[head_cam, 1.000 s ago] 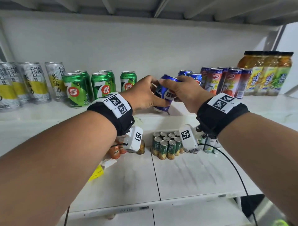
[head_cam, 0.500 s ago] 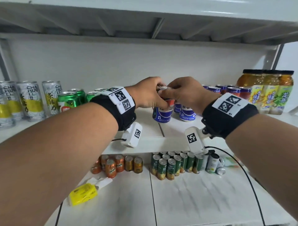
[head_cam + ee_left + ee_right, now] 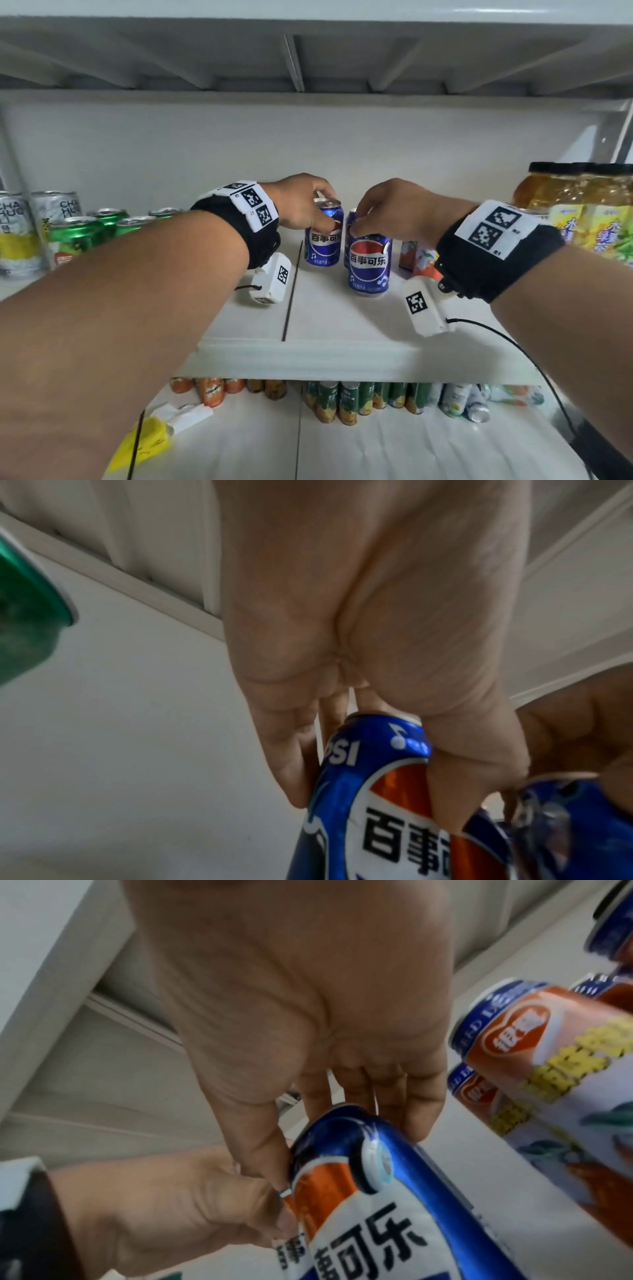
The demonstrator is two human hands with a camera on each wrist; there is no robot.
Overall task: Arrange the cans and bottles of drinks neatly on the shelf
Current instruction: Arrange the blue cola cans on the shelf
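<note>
Two blue Pepsi cans stand upright in the middle of the white shelf (image 3: 308,356). My left hand (image 3: 323,214) grips the rim of the left can (image 3: 322,246) from above; the left wrist view shows the fingers (image 3: 294,783) and thumb curled round that can (image 3: 394,845). My right hand (image 3: 363,222) pinches the top of the nearer can (image 3: 369,265), seen close in the right wrist view as the can (image 3: 377,1231) under my hand (image 3: 342,1145). A third blue can peeks out behind them, mostly hidden.
Green cans (image 3: 78,236) and tall white-yellow cans (image 3: 17,236) stand on the left. Red-white cans (image 3: 416,258) and yellow tea bottles (image 3: 582,212) fill the right. On the shelf below are orange cans (image 3: 212,390), green-yellow cans (image 3: 346,401) and a yellow tag (image 3: 147,442).
Both hands held one tilted blue can a second ago. It now stands upright on the shelf, and the hands have parted, each on its own can.
</note>
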